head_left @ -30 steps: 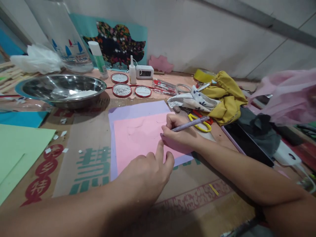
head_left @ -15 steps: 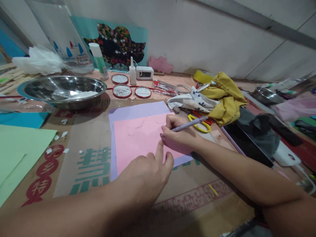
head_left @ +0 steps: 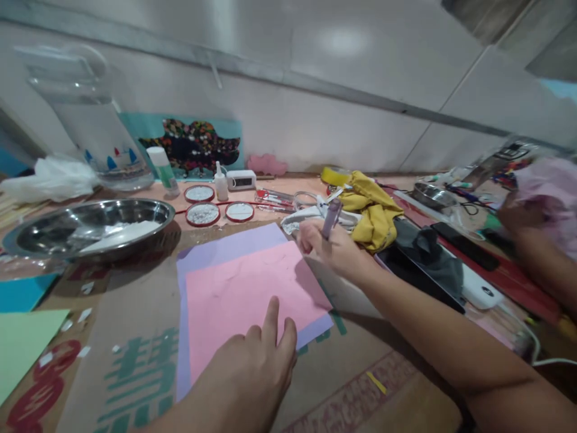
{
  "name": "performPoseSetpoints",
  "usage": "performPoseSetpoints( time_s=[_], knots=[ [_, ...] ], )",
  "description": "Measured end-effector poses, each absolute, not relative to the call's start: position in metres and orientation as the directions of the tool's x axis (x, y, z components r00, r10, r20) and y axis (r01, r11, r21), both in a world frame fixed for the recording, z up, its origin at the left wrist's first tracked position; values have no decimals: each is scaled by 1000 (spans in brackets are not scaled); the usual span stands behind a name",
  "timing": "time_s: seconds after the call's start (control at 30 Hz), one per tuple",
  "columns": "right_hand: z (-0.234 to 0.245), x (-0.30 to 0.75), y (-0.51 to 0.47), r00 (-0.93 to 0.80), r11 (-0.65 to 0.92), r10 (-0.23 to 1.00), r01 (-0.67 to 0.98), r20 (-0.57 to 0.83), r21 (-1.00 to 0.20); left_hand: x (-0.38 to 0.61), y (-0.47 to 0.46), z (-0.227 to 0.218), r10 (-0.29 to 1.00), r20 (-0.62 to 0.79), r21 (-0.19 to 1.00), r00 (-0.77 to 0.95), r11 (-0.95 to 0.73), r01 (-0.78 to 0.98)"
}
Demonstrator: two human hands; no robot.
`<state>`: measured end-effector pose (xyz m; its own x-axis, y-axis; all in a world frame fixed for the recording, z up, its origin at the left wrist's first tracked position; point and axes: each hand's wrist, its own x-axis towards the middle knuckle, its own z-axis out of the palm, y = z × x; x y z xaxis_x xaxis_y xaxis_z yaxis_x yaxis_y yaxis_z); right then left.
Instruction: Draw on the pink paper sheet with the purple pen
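Observation:
A pink sheet of paper lies on a larger purple sheet, with faint drawn lines near its top. My left hand rests on the lower part of the pink sheet, index finger stretched out and the other fingers apart. Raised just beyond the sheet's right corner, my right hand grips a purple pen, which stands nearly upright. The pen's tip is hidden behind the fingers. Behind that hand lie a white cloth and a yellow cloth.
A steel bowl stands at the left, above green paper. Small red-rimmed dishes, a glue stick and a clock line the back. On the right are a phone, a white power bank and another person's arm.
My right hand has lifted off the pink sheet with the pen, which has turned more upright. My left hand stays on the paper. The view has tilted up, and another person's arm shows at right.

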<state>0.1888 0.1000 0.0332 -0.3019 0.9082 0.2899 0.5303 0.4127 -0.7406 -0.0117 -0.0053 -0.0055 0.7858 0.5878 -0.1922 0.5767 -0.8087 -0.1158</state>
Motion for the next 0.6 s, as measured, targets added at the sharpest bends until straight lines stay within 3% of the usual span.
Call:
performPoseSetpoints(
  time_s=[0.07,0.17,0.27,0.33,0.4,0.43,0.53,0.6],
  knots=[
    [53,213,111,-234,378,921,727,311,-573,-10,-4,-2,596,-234,-116,768,-801,587],
    [63,247,127,-128,179,966,957,224,-227,-9,-4,3,612,-254,-117,748,-788,605],
    [51,269,139,-38,34,994,999,98,42,-10,-5,3,622,-248,-124,742,-780,613],
    [44,277,144,27,-34,998,993,62,117,-10,-6,2,623,-239,-130,744,-780,612],
    [46,283,148,57,-64,994,994,89,85,-11,-5,-1,620,-231,-130,750,-784,607],
    [50,286,149,74,-74,985,997,154,-9,-11,-5,-2,618,-226,-129,753,-785,606],
    [71,290,148,228,-48,887,910,402,-411,-9,-3,-4,619,-219,-115,754,-784,610],
    [86,289,143,349,59,802,761,485,-646,-8,-2,-5,633,-205,-105,746,-772,627]
  ],
)
